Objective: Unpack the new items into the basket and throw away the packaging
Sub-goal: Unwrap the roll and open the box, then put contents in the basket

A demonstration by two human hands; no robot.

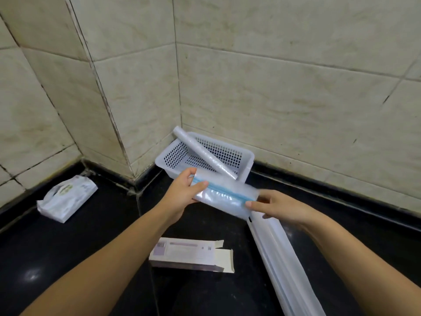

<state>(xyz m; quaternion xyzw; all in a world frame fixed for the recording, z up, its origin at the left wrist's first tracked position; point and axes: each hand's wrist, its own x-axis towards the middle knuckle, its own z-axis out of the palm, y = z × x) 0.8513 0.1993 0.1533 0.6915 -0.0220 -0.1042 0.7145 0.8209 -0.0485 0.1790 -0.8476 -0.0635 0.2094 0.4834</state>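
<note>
Both my hands hold a clear plastic roll with a blue stripe (224,197) just in front of the white perforated basket (247,159). My left hand (182,193) grips its left end, and my right hand (276,206) pinches its right end. A thinner clear roll (202,152) leans across the basket, its upper end sticking out over the rim. An opened white cardboard box (189,254) lies flat on the black counter (68,258) below my hands, flaps open on its right end.
A white plastic packet (66,198) lies at the left near the tiled wall. A long translucent white plastic bag (282,265) stretches from under my right hand toward the bottom right. The basket sits in the tiled corner.
</note>
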